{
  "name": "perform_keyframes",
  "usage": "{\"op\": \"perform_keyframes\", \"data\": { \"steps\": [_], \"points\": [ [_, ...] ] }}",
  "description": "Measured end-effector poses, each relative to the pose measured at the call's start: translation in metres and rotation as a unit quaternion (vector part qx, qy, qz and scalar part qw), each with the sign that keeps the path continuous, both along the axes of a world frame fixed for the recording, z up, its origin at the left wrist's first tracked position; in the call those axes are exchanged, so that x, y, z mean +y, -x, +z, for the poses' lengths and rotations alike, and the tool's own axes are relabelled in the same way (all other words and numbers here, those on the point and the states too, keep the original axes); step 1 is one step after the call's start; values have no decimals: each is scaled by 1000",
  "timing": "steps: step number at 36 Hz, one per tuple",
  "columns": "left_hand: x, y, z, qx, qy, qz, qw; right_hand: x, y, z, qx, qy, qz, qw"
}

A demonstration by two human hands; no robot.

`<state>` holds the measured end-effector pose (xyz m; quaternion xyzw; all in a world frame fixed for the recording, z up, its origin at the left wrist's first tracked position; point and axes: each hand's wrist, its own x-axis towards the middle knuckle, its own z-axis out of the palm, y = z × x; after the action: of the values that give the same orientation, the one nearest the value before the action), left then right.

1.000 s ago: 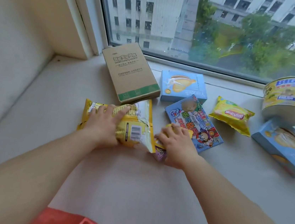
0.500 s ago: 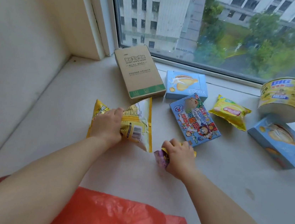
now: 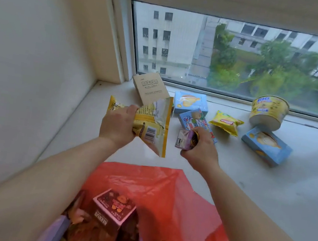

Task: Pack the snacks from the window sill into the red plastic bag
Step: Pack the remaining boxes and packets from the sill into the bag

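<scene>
My left hand (image 3: 117, 125) grips a large yellow snack bag (image 3: 154, 123), held above the window sill (image 3: 266, 185). My right hand (image 3: 202, 148) is closed on a small purple snack packet (image 3: 186, 139) just above the sill. The red plastic bag (image 3: 164, 197) lies open at the near edge below both hands, with a dark red box (image 3: 113, 208) and several other packets inside. On the sill remain a brown carton (image 3: 149, 90), two light blue boxes (image 3: 190, 102) (image 3: 266, 145), a cartoon-printed blue box (image 3: 196, 121), a small yellow chip bag (image 3: 226, 122) and a yellow noodle bowl (image 3: 268, 111).
A white wall (image 3: 30, 64) closes off the sill on the left. The window pane (image 3: 242, 56) and its frame run along the back. Bare sill surface lies to the right of the red bag.
Both hands have lifted their packets off the sill and drawn them back toward the red bag. The view has tilted down, so the open bag and its contents now show.
</scene>
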<state>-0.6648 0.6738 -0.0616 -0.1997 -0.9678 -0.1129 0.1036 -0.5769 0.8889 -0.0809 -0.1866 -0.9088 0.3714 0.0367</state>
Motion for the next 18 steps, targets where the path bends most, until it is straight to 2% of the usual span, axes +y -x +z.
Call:
{"op": "perform_keyframes", "data": {
  "steps": [3,6,11,18],
  "points": [
    [-3,-20,30,111,-22,-36,993,-8,-15,28,62,19,1,998],
    [-6,-49,57,169,-56,-31,984,-15,-35,53,148,18,2,989],
    [-20,-105,78,194,-76,0,978,-27,-75,83,229,-2,37,973],
    [-58,-200,80,217,-88,19,972,-52,-128,97,249,-13,140,958]
  ]
}}
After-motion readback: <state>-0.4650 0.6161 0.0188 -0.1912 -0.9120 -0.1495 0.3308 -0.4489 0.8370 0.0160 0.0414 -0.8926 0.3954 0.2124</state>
